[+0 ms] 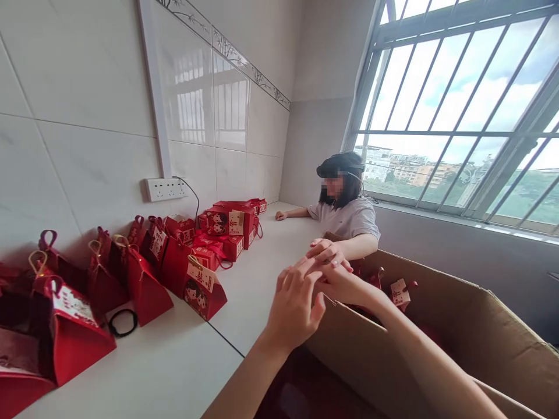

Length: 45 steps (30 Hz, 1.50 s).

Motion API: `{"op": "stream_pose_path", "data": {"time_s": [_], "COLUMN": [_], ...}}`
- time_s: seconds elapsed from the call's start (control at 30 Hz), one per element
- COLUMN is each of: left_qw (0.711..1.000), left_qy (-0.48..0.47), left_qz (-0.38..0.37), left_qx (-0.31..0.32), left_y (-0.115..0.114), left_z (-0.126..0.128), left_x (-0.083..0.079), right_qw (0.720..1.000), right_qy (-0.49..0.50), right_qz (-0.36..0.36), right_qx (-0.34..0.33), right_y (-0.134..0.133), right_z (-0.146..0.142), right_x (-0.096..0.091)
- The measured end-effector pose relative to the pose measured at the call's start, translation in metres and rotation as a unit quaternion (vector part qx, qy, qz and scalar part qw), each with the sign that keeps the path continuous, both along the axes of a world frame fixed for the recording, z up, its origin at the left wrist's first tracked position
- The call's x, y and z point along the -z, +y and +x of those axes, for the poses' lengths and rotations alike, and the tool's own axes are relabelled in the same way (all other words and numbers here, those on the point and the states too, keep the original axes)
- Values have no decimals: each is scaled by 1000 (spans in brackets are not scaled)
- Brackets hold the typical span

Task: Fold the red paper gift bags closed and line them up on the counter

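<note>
My left hand point(290, 305) is over the table's edge beside the cardboard box, fingers loosely bent and apart, with nothing seen in it. Its fingertips meet or overlap my right hand point(337, 283), which reaches in from the right over the box rim. The right hand looks stretched out, its fingers partly hidden behind the left. Another person's hand point(325, 251) is right at my fingers and seems to touch them. Nearest on the table is a red gift box point(204, 291) with a cartoon couple and a cord loop.
Several red gift boxes point(148, 288) line the white table point(174, 361) along the tiled wall. A black ring point(123, 323) lies among them. The open cardboard box point(463, 308) holds more red boxes. A co-worker point(345, 215) is at the far end, near a barred window. A power strip point(166, 190) is on the wall.
</note>
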<state>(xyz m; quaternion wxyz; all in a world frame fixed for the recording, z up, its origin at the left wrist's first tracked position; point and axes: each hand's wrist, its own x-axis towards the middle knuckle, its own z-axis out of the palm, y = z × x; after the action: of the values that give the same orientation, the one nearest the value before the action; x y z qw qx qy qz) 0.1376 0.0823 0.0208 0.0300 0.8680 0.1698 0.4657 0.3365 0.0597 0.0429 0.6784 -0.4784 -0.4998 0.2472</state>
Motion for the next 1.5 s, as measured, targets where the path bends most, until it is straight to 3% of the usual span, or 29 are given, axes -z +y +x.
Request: {"op": "stream_pose_path", "data": {"time_s": [0.07,0.1,0.2,0.27,0.37,0.5,0.63,0.93,1.13,1.33,1.43,1.5], "left_qw": [998,995,980,969,951,934,930,934,933,937,942,946], "left_qy": [38,70,149,181,220,249,253,237,235,209,185,159], "left_qz": [-40,-62,-121,-158,-205,-239,-252,-254,-260,-269,-272,-276], "left_qx": [-25,-35,-48,-56,-74,-89,-89,-79,-80,-73,-68,-62], "left_y": [12,16,21,19,14,10,9,9,9,9,10,12], "left_z": [-36,-51,-80,-89,-94,-93,-93,-93,-91,-94,-95,-88], "left_x": [30,45,87,105,117,117,113,112,111,117,113,103], "right_qw": [997,989,981,975,961,925,887,835,833,843,847,847], "right_qy": [-49,-127,-176,-187,-251,-369,-450,-535,-542,-516,-492,-485], "right_qz": [-17,-21,60,70,24,-38,-62,-81,-52,26,90,130], "right_qx": [-50,-74,47,98,112,83,86,99,103,150,178,177], "right_y": [-22,-27,-13,9,34,42,44,49,45,42,40,33], "right_z": [32,47,85,101,110,114,118,124,119,119,100,66], "right_x": [-21,-32,-55,-53,-26,19,34,39,40,34,24,17]}}
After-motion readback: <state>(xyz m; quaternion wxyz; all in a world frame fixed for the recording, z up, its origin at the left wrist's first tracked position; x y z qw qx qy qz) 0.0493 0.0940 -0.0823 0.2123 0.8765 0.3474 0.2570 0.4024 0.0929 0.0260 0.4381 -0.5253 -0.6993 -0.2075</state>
